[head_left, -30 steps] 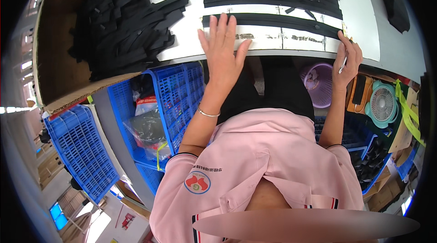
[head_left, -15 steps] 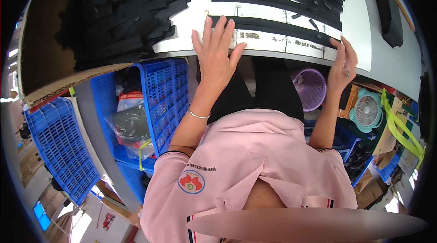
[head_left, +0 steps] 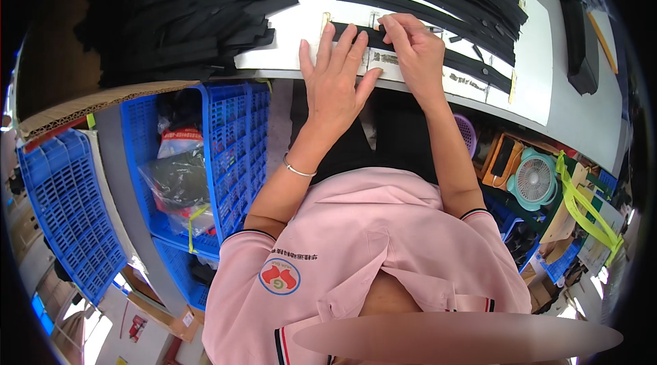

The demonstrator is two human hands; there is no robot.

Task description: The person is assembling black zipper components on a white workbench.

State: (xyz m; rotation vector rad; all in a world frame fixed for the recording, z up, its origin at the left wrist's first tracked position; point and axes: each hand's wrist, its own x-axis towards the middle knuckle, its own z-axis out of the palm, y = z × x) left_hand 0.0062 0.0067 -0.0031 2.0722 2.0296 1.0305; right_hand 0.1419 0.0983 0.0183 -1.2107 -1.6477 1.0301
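My left hand lies flat with fingers spread, its fingertips pressing the left end of a black fabric strip on a white board. My right hand is closed over the same strip, just right of my left hand. A slim pen-like tool pokes out from behind its fingers; the rest is hidden. The thumb and index finger meet at the strip's upper edge. Parallel black strips lie beyond, some bearing small dark pieces. Dark marks and lines show on the white board.
A heap of black strips fills the left side, by a cardboard box edge. Blue crates stand below at left. A long black block lies at the right. A teal fan and purple basket are below the table.
My right hand has moved left along the strip, from its right end to beside my left hand. My left hand still rests on the left end. The view has shifted slightly.
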